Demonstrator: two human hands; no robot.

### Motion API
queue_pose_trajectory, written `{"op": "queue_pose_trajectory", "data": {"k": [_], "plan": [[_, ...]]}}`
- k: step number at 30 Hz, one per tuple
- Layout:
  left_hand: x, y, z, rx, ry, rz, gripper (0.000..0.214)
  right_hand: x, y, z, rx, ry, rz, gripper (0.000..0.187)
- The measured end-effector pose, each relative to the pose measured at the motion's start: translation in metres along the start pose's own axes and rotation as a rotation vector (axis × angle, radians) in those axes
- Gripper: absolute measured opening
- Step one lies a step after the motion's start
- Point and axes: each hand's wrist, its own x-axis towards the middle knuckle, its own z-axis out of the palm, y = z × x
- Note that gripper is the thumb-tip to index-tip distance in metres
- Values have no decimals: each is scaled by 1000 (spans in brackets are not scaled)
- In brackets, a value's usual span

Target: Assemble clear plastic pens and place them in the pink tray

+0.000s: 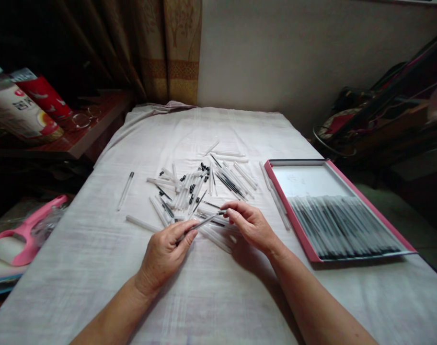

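Note:
My left hand [164, 256] is closed around one end of a slim pen [204, 221] with a dark core. The fingertips of my right hand [250, 225] pinch its other end, so the pen slants up to the right between both hands. Just beyond the hands lies a loose pile of clear white pen barrels [184, 194]. Small black plugs or caps [192, 188] are scattered among them. Dark ink refills [228, 184] lie side by side at the right of the pile. Whether my right fingertips also hold a small part cannot be made out.
On the right sits a pink-edged box [304, 215] with many dark-cored pens [344, 227] in rows. A single capped pen [125, 190] lies apart at left. A pink-handled tape dispenser [31, 230] is at the left edge, below a jar [22, 112] on a wooden table [92, 127].

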Motion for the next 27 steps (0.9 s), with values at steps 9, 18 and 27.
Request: {"op": "queue_pose_trajectory", "data": {"k": [9, 18, 27], "plan": [[1, 0, -2, 122, -66, 103, 26, -2, -5, -7, -128, -161, -75, 22], [1, 4, -1, 207, -45, 251, 25, -4, -5, -16, -35, -321, -16, 27], [-1, 8, -2, 189, -72, 277, 24, -4, -3, -15, -142, -352, -112, 26]]}}
